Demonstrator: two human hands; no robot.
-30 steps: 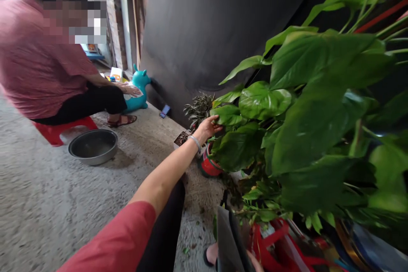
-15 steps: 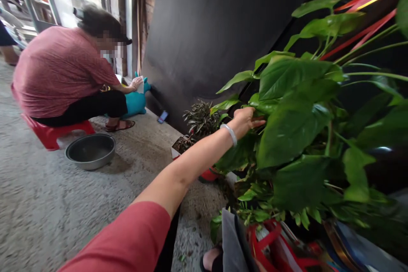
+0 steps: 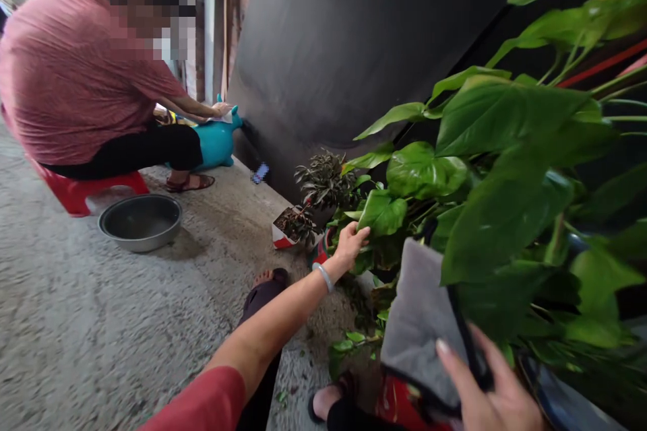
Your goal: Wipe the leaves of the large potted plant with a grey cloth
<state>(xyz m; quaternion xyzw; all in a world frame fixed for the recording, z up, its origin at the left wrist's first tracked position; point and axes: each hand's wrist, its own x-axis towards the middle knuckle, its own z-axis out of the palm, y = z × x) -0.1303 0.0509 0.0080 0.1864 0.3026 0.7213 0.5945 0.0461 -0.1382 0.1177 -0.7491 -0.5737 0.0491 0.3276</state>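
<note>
My left hand, with a pale bracelet on its wrist, reaches to the middle of the view. Its fingers are closed on the lower edge of a glossy green leaf of a large potted plant. At the lower right my right hand grips a folded grey cloth with a dark edge, the thumb lying on top. The cloth is beside the big foreground leaf, a little apart from my left hand. Part of the right hand's fingers is hidden behind the cloth.
At left a person in a pink shirt sits on a red stool, hands on a turquoise animal figure. A grey basin stands on the concrete floor. A small potted plant and a black panel are ahead.
My left hand has moved down and left from among the upper leaves to a lower leaf. The right hand has risen into view with the grey cloth. The other person's hands moved slightly lower.
</note>
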